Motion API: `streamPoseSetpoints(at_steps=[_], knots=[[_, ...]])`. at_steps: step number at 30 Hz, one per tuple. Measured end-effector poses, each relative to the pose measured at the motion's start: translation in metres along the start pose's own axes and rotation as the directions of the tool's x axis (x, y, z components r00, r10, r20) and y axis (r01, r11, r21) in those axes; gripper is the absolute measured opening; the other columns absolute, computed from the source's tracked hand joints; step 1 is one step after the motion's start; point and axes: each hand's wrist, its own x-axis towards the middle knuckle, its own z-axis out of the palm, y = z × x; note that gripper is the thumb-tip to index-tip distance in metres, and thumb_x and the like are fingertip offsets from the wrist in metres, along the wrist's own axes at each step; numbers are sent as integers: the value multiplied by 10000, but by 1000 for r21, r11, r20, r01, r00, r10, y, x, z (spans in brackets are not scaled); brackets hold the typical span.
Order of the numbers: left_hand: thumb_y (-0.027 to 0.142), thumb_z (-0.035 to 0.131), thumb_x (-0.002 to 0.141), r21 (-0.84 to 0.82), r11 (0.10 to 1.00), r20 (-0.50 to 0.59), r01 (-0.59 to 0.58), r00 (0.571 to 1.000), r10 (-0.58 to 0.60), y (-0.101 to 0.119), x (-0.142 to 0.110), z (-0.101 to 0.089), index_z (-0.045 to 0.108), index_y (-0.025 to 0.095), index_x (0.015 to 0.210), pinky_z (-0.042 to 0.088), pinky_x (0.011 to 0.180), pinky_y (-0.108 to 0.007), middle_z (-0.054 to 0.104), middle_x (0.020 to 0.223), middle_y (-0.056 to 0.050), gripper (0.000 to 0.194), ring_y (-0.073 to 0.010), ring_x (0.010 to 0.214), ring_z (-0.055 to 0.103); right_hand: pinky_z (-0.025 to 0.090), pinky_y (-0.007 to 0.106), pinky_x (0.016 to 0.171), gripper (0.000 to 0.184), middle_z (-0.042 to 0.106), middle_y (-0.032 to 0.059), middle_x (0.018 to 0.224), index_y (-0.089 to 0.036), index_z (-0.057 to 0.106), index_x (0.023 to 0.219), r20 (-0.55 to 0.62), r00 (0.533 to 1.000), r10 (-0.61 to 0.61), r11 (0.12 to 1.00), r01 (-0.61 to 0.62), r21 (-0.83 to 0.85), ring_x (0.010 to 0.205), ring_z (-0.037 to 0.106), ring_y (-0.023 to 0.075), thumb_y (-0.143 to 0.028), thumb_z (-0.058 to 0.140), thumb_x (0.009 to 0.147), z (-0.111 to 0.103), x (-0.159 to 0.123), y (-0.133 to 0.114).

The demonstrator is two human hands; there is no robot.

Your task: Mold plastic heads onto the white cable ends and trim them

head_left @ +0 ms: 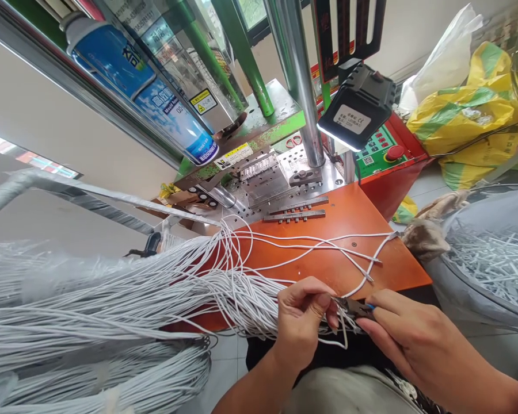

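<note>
My left hand [304,319] pinches the end of a white cable, its thumb and forefinger pressed together. In my right hand [408,328] is a pair of pliers [354,307] with dark jaws and a bit of blue handle showing between the fingers. The jaws meet the cable end at my left fingertips; whether they are closed on it is too small to tell. A thick bundle of white cables [242,296] runs from the left to beneath my left hand. Several loose cable ends [373,261] lie on the orange table [328,270].
Beyond the table stands a press with a metal mould [263,175], metal bars [296,216], a spray can [142,86] and a lit lamp [358,106]. A red control box [392,152] is to its right. A lined bin [496,264] of white scraps stands at far right.
</note>
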Motion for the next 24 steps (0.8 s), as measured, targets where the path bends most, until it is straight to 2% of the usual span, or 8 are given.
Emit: streamPoseSetpoints(at_steps=[3,6,10,13,16,18,20,24], knots=[[307,751,972,-19,1000,18,1,1000,-1,-1,0,0,804,200,922,486,490,-193,686,766,-16,129,-94,549,626,417,262,539,408,581,-2,714,-230,519,727,97,995,-10,993,-2,119,571,565,112,-294,443,1122,0,-3,0],[295,748,972,-23,1000,40,-3,999,3,-1,0,-1,791,198,915,476,479,-195,686,784,-16,121,-96,555,628,402,262,553,392,554,-14,707,-226,497,743,101,995,-15,988,-1,155,577,554,102,-287,443,1127,2,-7,1],[387,721,991,40,999,24,38,999,-39,2,0,0,733,190,1003,474,531,-221,680,809,-15,197,-104,578,615,356,304,569,340,548,-1,731,-229,485,757,-10,999,-42,999,42,-5,606,521,128,-250,516,1095,6,-9,4],[475,656,1023,171,977,25,129,991,-135,8,1,4,614,164,815,370,532,-214,564,681,17,377,-74,544,474,341,332,602,291,554,13,752,-230,508,781,-71,993,-94,986,84,-142,655,524,160,-230,568,1066,7,-7,4],[498,549,1064,226,951,82,210,969,-233,13,4,8,531,166,700,325,543,-240,445,617,26,493,-90,561,400,348,334,627,275,569,17,773,-230,524,793,-79,993,-94,987,82,-136,680,534,166,-218,570,1063,8,-8,4],[499,504,1073,189,955,110,227,962,-251,14,5,10,548,164,719,339,565,-253,441,632,18,489,-107,589,408,354,319,615,304,572,8,769,-229,519,779,-44,998,-35,999,34,-32,659,536,146,-245,552,1080,11,-11,4],[477,500,1072,169,959,126,229,960,-251,14,7,10,536,166,717,337,577,-256,435,638,16,474,-114,606,402,360,295,595,360,560,-11,739,-224,501,749,61,996,65,989,-73,132,624,531,118,-290,523,1102,14,-15,4],[442,501,1070,128,964,164,235,953,-254,14,10,10,466,182,688,338,586,-263,450,652,9,464,-117,610,411,379,255,582,452,526,-36,686,-214,443,712,294,928,231,858,-336,389,598,500,96,-372,432,1135,20,-20,2]])
